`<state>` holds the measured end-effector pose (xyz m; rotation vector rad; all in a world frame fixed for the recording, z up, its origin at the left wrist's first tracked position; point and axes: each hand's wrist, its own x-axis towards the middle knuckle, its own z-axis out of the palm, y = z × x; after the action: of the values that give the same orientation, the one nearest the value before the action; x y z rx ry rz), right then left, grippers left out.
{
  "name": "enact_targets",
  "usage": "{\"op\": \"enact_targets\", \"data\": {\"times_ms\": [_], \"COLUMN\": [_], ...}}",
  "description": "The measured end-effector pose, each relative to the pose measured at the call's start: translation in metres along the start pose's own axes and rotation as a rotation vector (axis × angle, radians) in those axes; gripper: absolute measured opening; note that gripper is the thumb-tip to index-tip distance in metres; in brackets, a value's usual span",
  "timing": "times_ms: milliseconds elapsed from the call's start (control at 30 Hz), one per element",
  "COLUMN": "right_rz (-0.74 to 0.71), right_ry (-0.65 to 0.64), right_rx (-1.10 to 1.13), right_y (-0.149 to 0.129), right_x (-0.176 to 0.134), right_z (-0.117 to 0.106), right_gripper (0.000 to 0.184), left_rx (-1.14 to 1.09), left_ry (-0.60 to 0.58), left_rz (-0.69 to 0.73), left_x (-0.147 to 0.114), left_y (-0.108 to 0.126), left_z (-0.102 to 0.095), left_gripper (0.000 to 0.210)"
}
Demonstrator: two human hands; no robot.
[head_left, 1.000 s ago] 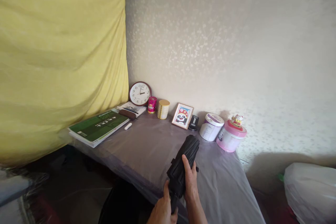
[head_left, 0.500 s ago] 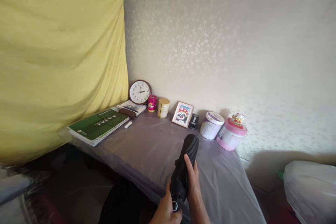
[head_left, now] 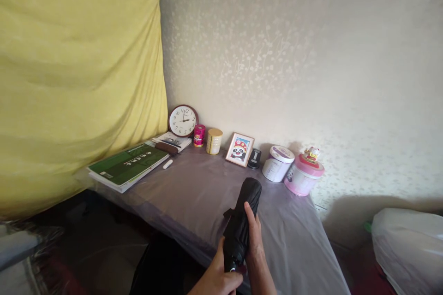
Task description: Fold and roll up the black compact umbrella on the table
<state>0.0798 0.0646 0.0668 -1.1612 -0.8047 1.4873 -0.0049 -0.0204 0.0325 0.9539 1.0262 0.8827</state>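
A folded black umbrella (head_left: 241, 221) is held at a slant above the near part of the table, its wide end pointing away from me. My left hand (head_left: 223, 269) is closed round the handle end at the bottom, with the thumb along the side. Wrapped against the right side of the canopy, my right hand (head_left: 255, 235) grips it, fingertips showing on top. A small strap sticks out on the umbrella's left side. Most of the handle is hidden by my left hand.
On the cloth-covered table (head_left: 194, 193) stand a clock (head_left: 183, 120), a pink can (head_left: 199, 135), a yellow-lidded tin (head_left: 214, 141), a panda picture frame (head_left: 240, 149), a stapler-like black object (head_left: 254, 158) and two round tubs (head_left: 278, 164). A green book (head_left: 128, 164) lies left.
The umbrella has rolled slightly in my hands, and its strap now sticks out further left. My left hand has turned over the handle's end, covering the round button area more.
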Motion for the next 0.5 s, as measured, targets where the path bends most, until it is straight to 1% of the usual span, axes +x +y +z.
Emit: {"op": "enact_targets", "data": {"times_ms": [67, 100, 200, 267, 300, 333, 367, 433, 500], "right_rz": [-0.061, -0.09, -0.122, -0.115, -0.107, -0.1, -0.086, -0.045, -0.012], "right_ry": [0.017, 0.034, 0.071, 0.084, 0.093, 0.103, 0.109, 0.084, 0.035], "right_rx": [-0.039, -0.058, -0.086, -0.074, -0.062, -0.046, -0.03, 0.01, 0.032], "right_y": [0.002, 0.003, 0.007, 0.007, 0.007, 0.006, 0.006, 0.005, 0.005], "right_x": [0.0, 0.001, 0.002, 0.002, 0.003, 0.003, 0.004, 0.005, 0.005], "right_z": [0.0, 0.0, 0.001, 0.001, 0.002, 0.002, 0.001, 0.001, 0.0], "right_gripper": [0.056, 0.056, 0.056, 0.056, 0.056, 0.055, 0.055, 0.057, 0.059], "left_rx": [0.162, 0.275, 0.533, 0.598, 0.591, 0.555, 0.477, 0.234, 0.053], "left_ry": [0.135, 0.215, 0.304, 0.335, 0.343, 0.328, 0.284, 0.137, 0.04], "left_rz": [0.005, 0.054, 0.177, 0.208, 0.215, 0.215, 0.244, 0.155, 0.061], "left_x": [0.005, 0.008, 0.01, 0.007, 0.004, 0.001, -0.002, -0.005, -0.004], "left_y": [-0.011, -0.017, -0.026, -0.021, -0.016, -0.01, -0.004, 0.005, 0.008], "left_z": [0.001, 0.001, -0.001, -0.003, -0.004, -0.004, -0.004, -0.004, -0.003], "left_gripper": [0.078, 0.082, 0.089, 0.088, 0.087, 0.084, 0.082, 0.075, 0.066]}}
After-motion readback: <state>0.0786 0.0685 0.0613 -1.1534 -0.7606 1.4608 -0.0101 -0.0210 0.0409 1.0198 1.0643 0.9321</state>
